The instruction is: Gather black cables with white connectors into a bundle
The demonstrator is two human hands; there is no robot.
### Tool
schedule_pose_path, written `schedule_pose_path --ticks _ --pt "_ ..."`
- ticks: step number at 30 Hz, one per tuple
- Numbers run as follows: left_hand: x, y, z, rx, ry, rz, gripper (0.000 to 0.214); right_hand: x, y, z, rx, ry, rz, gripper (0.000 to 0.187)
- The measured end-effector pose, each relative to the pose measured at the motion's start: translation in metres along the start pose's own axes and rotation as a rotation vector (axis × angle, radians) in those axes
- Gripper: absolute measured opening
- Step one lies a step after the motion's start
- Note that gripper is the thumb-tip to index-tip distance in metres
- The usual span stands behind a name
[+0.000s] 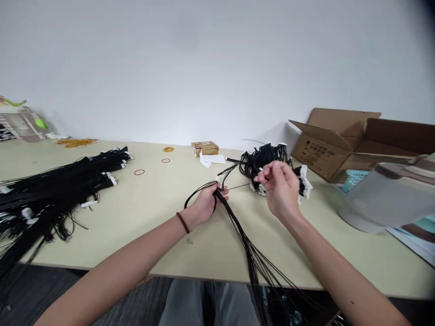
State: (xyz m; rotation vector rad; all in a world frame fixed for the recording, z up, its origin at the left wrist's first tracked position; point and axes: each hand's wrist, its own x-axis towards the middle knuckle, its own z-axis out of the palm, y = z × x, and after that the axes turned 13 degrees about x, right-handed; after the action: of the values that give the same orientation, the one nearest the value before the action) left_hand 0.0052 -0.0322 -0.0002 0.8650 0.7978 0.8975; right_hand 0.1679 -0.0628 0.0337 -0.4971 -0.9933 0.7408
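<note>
My left hand [205, 202] is closed around a bundle of black cables [240, 233] above the middle of the table. The cables' loose ends hang over the front edge, and a loop of them bends back over the wrist. To its right, my right hand [280, 188] is raised with fingers pinched. A thin black wire [239, 186] stretches taut between the two hands, its end hidden in the right fingers. Behind the right hand lies a coiled heap of black cables [261, 158] with white connectors.
Long black cable bundles [57, 190] with white connectors cover the left side. Red rubber bands [139, 172], yellow bands [76, 143], a small gold box [205, 148] and white paper [212, 159] lie farther back. An open cardboard box [326, 154] and a grey container [384, 199] stand at right.
</note>
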Motion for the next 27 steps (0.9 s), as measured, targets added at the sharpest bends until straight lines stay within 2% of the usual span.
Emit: schedule_pose_path --ticks 3,5,8,10,11,13,16,27 --pt "-0.001 0.0 0.0 0.013 0.004 0.01 0.009 0.008 -0.004 -0.009 -0.142 0.137 -0.205 0.018" --pt "-0.002 0.001 0.001 0.021 -0.003 0.024 0.009 0.007 -0.003 -0.012 -0.404 0.1 -0.37 0.018" --pt "-0.003 0.001 0.002 0.024 -0.016 0.07 0.01 0.0 0.001 -0.012 -0.801 -0.177 -0.622 0.015" --pt "-0.004 0.001 0.002 0.018 -0.015 0.094 0.009 -0.005 0.005 -0.012 -0.944 -0.384 -0.755 0.011" --pt "-0.004 0.001 0.003 0.016 -0.016 0.107 0.009 -0.007 0.007 -0.011 -0.98 -0.449 -0.799 0.009" --pt "-0.005 0.002 0.003 0.021 -0.028 0.142 0.008 -0.01 0.009 -0.011 -1.01 -0.503 -0.849 0.006" --pt "-0.005 0.002 0.003 0.041 -0.049 0.181 0.007 -0.01 0.009 -0.01 -0.998 -0.488 -0.869 0.005" --pt "-0.003 -0.001 0.002 0.059 -0.043 0.192 0.004 -0.008 0.006 -0.011 -1.027 -0.485 -0.893 0.004"
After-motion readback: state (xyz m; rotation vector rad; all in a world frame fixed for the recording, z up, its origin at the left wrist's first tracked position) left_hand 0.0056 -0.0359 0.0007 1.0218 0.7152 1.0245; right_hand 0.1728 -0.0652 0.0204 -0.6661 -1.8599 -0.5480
